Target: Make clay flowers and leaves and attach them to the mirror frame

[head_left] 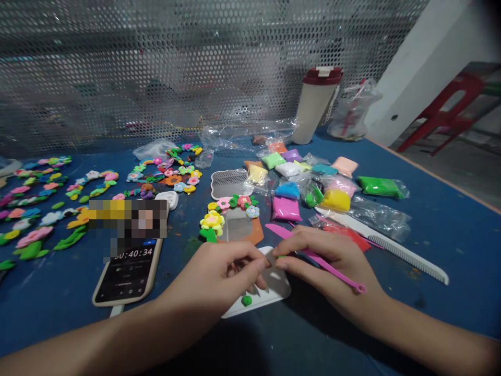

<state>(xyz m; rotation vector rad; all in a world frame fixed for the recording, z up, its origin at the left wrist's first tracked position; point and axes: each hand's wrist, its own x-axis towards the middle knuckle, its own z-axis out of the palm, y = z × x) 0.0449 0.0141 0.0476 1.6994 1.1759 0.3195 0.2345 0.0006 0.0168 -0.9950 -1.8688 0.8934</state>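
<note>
My right hand (332, 261) is closed, with a pink plastic knife tool (329, 267) lodged between its fingers and a bit of green clay (281, 257) pinched at thumb and forefinger. Just left of it, my left hand (230, 269) is closed, thumb against forefinger; whatever it may hold is too small to make out. Both hands hover over a white board (278, 292), where a small green clay ball (246, 301) lies. Behind the hands, an orange-edged mirror frame (256, 232) carries clay flowers and leaves around its upper and left sides.
A phone (129, 271) lies at left, near rows of clay decorations (35, 237). Wavy-edged mirror (230, 184) behind the frame. Bagged coloured clay (287, 208) and a white comb (407, 253) lie at right. A tumbler (316, 107) stands at the back before a perforated panel (156, 68).
</note>
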